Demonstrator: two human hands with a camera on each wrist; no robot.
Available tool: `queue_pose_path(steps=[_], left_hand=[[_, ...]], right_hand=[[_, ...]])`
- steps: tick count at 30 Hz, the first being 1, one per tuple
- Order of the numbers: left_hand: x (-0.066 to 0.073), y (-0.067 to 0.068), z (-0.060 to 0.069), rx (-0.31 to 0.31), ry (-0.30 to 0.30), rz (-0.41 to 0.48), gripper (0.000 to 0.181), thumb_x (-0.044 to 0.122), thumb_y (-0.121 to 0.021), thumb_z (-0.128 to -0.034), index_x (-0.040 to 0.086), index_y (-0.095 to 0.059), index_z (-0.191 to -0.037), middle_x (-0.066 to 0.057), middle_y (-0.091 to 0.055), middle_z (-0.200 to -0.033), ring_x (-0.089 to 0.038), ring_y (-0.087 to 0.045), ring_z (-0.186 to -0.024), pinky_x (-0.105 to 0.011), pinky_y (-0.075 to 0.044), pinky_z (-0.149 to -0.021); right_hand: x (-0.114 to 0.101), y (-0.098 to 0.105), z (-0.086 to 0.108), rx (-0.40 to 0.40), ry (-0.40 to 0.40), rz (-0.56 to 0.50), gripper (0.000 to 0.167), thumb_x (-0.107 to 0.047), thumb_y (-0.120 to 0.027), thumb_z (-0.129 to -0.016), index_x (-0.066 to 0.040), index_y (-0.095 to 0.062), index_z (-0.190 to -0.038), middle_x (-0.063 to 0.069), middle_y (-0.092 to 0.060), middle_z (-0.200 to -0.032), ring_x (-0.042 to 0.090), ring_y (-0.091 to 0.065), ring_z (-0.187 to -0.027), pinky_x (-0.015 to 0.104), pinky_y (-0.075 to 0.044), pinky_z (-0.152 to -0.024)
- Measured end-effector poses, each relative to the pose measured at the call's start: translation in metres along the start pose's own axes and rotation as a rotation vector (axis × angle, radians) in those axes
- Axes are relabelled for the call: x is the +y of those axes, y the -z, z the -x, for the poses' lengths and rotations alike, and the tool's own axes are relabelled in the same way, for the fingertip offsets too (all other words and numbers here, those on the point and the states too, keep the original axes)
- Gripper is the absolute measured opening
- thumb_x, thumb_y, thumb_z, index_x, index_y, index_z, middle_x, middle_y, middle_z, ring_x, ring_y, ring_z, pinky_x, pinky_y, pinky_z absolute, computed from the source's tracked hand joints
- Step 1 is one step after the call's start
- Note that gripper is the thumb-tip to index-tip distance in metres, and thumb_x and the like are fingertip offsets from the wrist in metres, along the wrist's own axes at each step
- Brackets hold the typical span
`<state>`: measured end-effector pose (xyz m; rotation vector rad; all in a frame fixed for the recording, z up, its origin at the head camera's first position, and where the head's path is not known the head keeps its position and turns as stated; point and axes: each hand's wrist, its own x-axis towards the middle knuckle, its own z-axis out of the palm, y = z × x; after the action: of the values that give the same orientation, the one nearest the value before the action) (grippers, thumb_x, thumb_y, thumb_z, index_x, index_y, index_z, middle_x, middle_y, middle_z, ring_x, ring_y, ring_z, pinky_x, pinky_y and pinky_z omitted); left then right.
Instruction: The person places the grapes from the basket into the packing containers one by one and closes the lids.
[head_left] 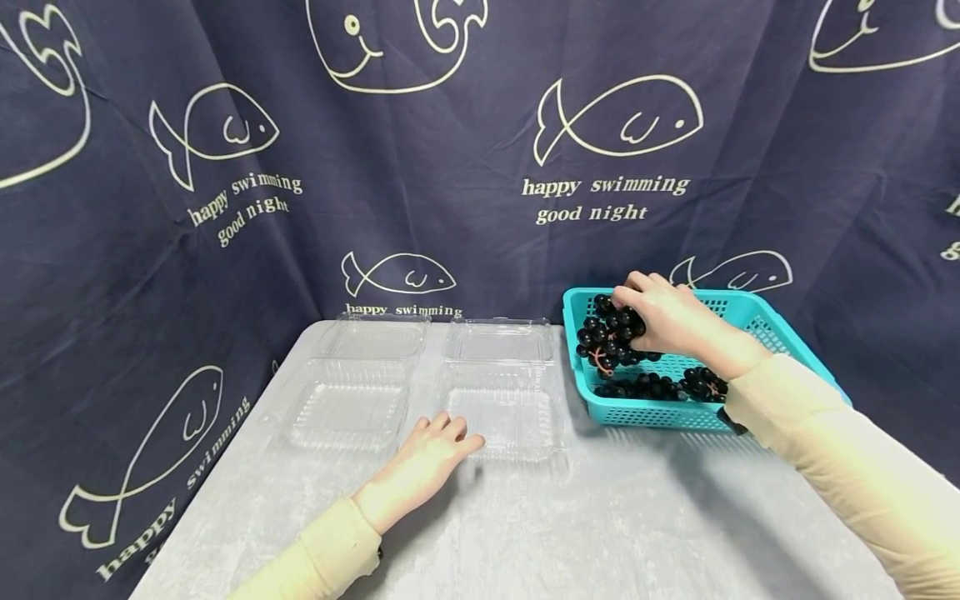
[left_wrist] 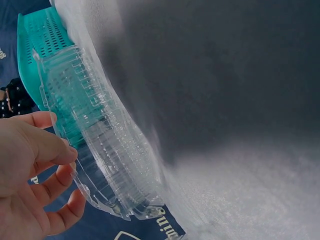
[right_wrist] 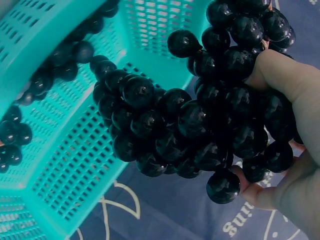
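My right hand (head_left: pixel 663 321) grips a bunch of black grapes (head_left: pixel 606 333) above the left part of a teal basket (head_left: pixel 645 412). In the right wrist view, the thumb and fingers curl round the upper part of the bunch (right_wrist: pixel 165 125), which hangs over the basket's mesh. More black grapes (head_left: pixel 648 387) lie along the basket's near side. My left hand (head_left: pixel 427 462) is at the near left corner of the right clear plastic container (head_left: pixel 498 417), its fingers loosely bent. The left wrist view shows the fingertips at that container's rim (left_wrist: pixel 95 145); firm contact cannot be made out.
A second clear container (head_left: pixel 348 408) stands to the left, its lid (head_left: pixel 375 340) folded back. The right container's lid (head_left: pixel 498 342) is folded back too. All stand on a grey table (head_left: pixel 570 533), with a dark blue fish-print curtain (head_left: pixel 480 167) behind.
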<state>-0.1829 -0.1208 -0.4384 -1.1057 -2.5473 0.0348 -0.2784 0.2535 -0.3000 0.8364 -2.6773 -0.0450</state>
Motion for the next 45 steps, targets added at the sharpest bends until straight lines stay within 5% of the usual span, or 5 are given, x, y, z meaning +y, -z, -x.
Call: queue_pose_path(steps=[12,30,45], left_hand=[[0.0,0.002,0.0,-0.007,0.004,0.014,0.031,0.008,-0.06,-0.0856,0.027,-0.059,-0.11,0.005,-0.051,-0.091,-0.012,-0.042,-0.078,-0.024,-0.027,-0.061],[0.0,0.003,0.0,-0.034,0.01,0.007,0.028,0.012,-0.058,-0.0871,0.028,-0.059,-0.111,0.006,-0.052,-0.093,-0.012,-0.043,-0.08,-0.024,-0.028,-0.062],[0.0,0.004,-0.001,-0.038,0.012,0.02,0.022,0.019,-0.051,-0.0916,0.027,-0.06,-0.11,0.008,-0.052,-0.094,-0.011,-0.043,-0.08,-0.023,-0.03,-0.063]], right_hand=[[-0.006,0.025,-0.008,0.06,-0.024,-0.039,0.05,-0.014,-0.083,-0.057,-0.015,-0.056,-0.099,0.006,-0.049,-0.101,0.032,-0.05,-0.094,0.049,-0.042,-0.058],[-0.019,0.05,-0.006,0.15,-0.051,-0.053,0.051,-0.012,-0.084,-0.057,-0.014,-0.055,-0.099,0.008,-0.049,-0.103,0.031,-0.05,-0.092,0.049,-0.041,-0.061],[-0.029,0.062,-0.01,0.35,0.029,-0.085,0.051,-0.007,-0.083,-0.052,-0.012,-0.056,-0.095,0.009,-0.049,-0.099,0.029,-0.051,-0.089,0.045,-0.037,-0.058]])
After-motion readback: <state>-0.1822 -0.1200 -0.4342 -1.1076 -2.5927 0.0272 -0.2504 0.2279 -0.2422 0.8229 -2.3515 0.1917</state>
